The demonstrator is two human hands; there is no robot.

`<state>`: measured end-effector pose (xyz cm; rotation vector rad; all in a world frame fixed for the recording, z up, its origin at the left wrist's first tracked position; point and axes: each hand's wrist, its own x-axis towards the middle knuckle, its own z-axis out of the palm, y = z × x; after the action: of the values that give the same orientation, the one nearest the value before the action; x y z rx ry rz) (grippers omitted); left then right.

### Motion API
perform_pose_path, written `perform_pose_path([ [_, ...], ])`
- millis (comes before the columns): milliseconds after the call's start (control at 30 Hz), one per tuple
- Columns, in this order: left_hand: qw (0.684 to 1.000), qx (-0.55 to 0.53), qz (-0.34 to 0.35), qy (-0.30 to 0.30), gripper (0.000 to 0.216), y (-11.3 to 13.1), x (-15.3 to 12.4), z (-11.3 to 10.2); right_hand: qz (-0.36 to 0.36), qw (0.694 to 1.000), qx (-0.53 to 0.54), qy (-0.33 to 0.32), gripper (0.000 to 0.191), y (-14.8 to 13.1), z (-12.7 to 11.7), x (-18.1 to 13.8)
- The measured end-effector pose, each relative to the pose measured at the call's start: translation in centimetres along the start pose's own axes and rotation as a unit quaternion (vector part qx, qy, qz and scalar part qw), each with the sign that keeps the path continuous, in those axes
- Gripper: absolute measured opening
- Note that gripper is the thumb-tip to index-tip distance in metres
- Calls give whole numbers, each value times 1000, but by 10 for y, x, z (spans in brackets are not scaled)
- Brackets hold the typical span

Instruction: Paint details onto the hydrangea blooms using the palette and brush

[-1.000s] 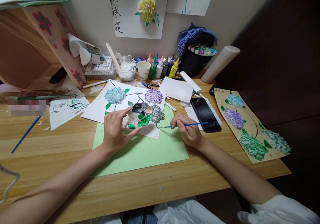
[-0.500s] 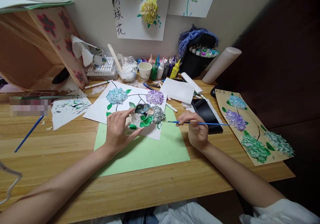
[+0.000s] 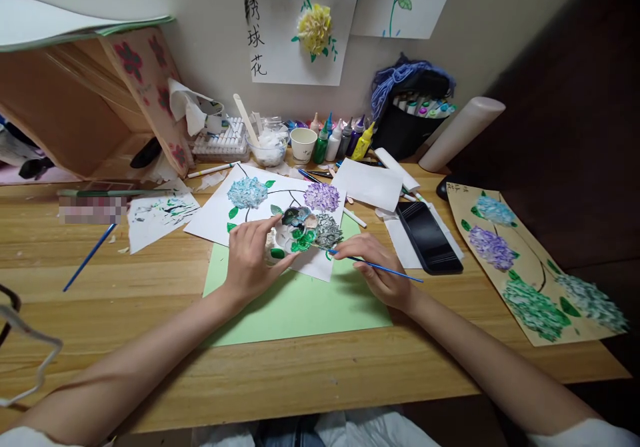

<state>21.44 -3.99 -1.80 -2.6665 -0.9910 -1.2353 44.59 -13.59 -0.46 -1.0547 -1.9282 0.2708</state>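
Note:
My left hand (image 3: 250,257) grips a round paint palette (image 3: 286,237) by its rim, tilted toward me. Its wells carry green, black and grey-blue paint. In my right hand (image 3: 377,270) is a thin blue paintbrush (image 3: 387,268), its tip at the palette's right edge by the green paint. Beneath and behind the palette lies a white sheet (image 3: 210,217) with raised flowers: a blue one (image 3: 247,192), a purple one (image 3: 322,196) and a grey-green one (image 3: 329,231). The palette hides part of this sheet. A light green sheet (image 3: 300,314) lies under it.
A finished-looking tan flower picture (image 3: 533,260) and a black phone (image 3: 430,237) lie to the right. Paint bottles (image 3: 334,142), a paper cup (image 3: 303,145) and a bowl of white material (image 3: 270,147) stand at the back. Another blue brush (image 3: 90,257) lies left, near paint-smeared paper (image 3: 163,217).
My right hand has turned and brought the paintbrush leftward, its tip now at the palette instead of beside the grey-green flower. The whole view has shifted slightly; my left hand still grips the palette.

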Motion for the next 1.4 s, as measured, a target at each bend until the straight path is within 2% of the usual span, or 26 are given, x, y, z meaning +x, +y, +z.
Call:
perform_pose_path([
  [67, 1000, -1, -2, -3, 62, 0, 0, 0, 1, 1000, 1, 9, 33, 1, -2, -2],
  [200, 1000, 7, -6, -6, 62, -1, 0, 0, 12, 991, -1, 135, 35, 3, -10, -6],
  [267, 1000, 8, -7, -7, 63, -2, 0, 0, 24, 987, -21, 157, 36, 5, -13, -7],
  [400, 1000, 7, -3, -1, 64, -2, 1, -1, 17, 992, -76, 97, 34, 6, -13, -7],
  [500, 1000, 10, 0, 2, 62, -2, 2, -1, -4, 992, -98, 76, 30, 7, -10, -5],
  [667, 1000, 11, -3, 0, 61, 0, 3, -1, -13, 991, -111, 68, 26, 7, -9, -4],
  [800, 1000, 12, -5, 0, 62, 0, 2, -1, 2, 995, -82, 56, 29, 7, -9, -5],
  [933, 1000, 15, -1, 2, 62, -1, 2, 0, 13, 994, -86, 70, 31, 7, -9, -5],
  [1267, 1000, 12, 5, 6, 61, -1, 2, 0, -2, 997, -61, 50, 30, 4, -5, -6],
  [1400, 1000, 11, 9, 10, 61, 0, 3, -1, 7, 996, -55, 69, 32, 4, -5, -7],
])
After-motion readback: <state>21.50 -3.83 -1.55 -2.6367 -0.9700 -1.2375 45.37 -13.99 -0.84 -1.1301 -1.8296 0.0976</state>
